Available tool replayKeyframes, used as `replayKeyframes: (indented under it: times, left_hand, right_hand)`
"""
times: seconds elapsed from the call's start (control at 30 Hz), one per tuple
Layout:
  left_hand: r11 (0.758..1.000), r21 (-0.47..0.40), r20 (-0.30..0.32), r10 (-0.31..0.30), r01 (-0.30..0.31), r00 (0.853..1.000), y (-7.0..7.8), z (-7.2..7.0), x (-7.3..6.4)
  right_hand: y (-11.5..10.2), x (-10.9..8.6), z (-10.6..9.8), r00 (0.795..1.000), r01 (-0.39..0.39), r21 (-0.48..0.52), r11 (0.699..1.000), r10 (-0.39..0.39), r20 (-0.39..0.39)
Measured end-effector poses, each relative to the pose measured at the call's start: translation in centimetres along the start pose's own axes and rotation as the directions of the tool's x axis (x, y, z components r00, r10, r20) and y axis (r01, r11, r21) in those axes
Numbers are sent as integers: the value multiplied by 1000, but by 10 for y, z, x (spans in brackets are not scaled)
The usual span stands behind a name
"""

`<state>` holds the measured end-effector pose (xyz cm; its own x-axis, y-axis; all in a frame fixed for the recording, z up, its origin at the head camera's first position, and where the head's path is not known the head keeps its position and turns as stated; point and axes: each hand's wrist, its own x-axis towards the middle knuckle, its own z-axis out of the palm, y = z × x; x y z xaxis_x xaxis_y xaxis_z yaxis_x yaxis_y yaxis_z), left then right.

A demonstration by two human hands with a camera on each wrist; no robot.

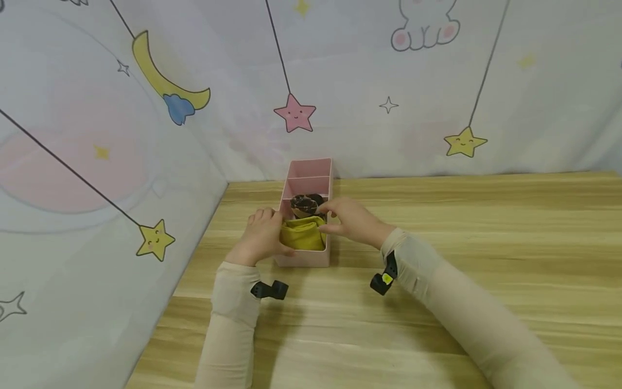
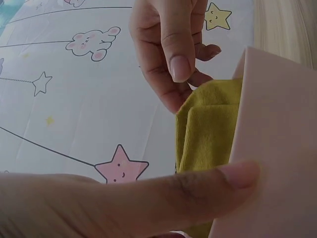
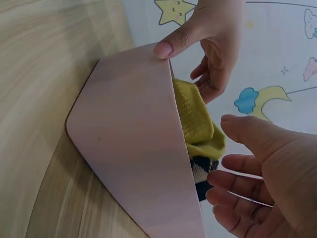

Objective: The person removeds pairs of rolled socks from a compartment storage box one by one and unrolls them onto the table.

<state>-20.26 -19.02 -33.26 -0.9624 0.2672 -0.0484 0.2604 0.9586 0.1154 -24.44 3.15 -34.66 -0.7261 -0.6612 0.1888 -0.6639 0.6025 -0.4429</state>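
Note:
A long pink divided box (image 1: 304, 259) stands on the wooden table, with a folded mustard-yellow cloth (image 1: 303, 235) in its front compartment. Behind the cloth sits a dark patterned fabric bundle (image 1: 304, 204). My left hand (image 1: 259, 235) holds the box at its front left corner, the thumb on the front wall and the fingers along the left side. At the right rim, my right hand (image 1: 357, 220) is beside the cloth, thumb and fingers apart and loosely bent. In the right wrist view, its fingertips (image 3: 229, 119) come close to the yellow cloth (image 3: 195, 116) and a dark-and-white fabric piece (image 3: 200, 173).
The rear compartments of the box show bare pink dividers (image 1: 309, 177). A white cloth backdrop (image 1: 350, 81) printed with stars and a moon rises behind the table (image 1: 461, 227) and along its left side. Each wrist carries a small black camera (image 1: 279, 290).

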Motion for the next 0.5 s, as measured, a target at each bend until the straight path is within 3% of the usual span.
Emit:
replayKeyframes:
  times: [0.17, 0.3, 0.5]
  left_hand:
    - [1000, -7, 24, -5, 5, 1000, -4, 2, 0]
    - [1000, -12, 20, 5, -4, 1000, -7, 3, 2]
    - [999, -43, 16, 8, -7, 1000, -11, 4, 4]
  right_hand:
    - [-9, 14, 7, 999, -3, -41, 999, 5, 47]
    - [-15, 22, 12, 996, -5, -129, 992, 17, 92]
    - [-22, 26, 18, 996, 23, -247, 969, -1, 89]
